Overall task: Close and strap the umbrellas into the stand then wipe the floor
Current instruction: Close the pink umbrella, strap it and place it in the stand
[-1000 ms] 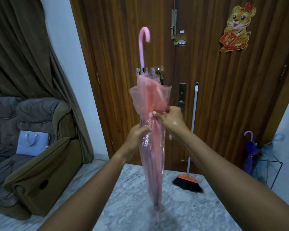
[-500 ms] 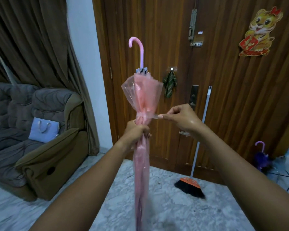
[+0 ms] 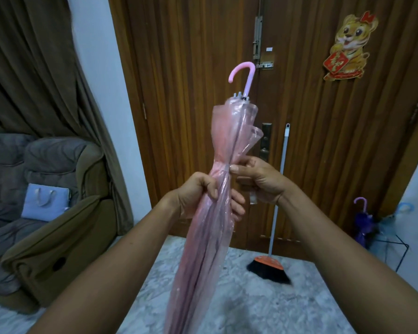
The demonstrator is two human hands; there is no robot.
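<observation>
Holding pink umbrella [image 3: 229, 131] upright at centre frame, hook handle up, tip cut off by the bottom edge. Gripping the twisted canopy with left hand [image 3: 198, 194], fingers wrapped full round, just below the waist. Pinching the waist with right hand [image 3: 261, 179], thumb and fingers closed on the film, just above the left. Can't make out the strap itself: too thin, or hidden under the thumb. Judging the step as fastening the strap, not yet done.

Risks, near first:
- Slick clear film. Any easing of the left grip before fastening = pleats springing open, twist lost, redo.
- Loose flared folds above the waist, right side worst. Strapping with those untucked = bulky bundle, likely snagging at the stand.
- Yanking the strap sideways = possible tear at its root, thin plastic.
- Tip unseen. Can't tell whether resting on floor [image 3: 251, 309] or hanging. Skidding on the marble possible if leaned on.
- Broom [image 3: 268, 261] right of centre, propped against door [image 3: 191, 68], roughly between here and stand [image 3: 396, 242] at lower right. Swinging a long umbrella across = knocking it over.
- Stand: light wire, seemingly already holding purple umbrella [image 3: 362, 222] and pale blue umbrella [image 3: 404, 204]. Dropping a third in hard = tipping or jamming.
</observation>
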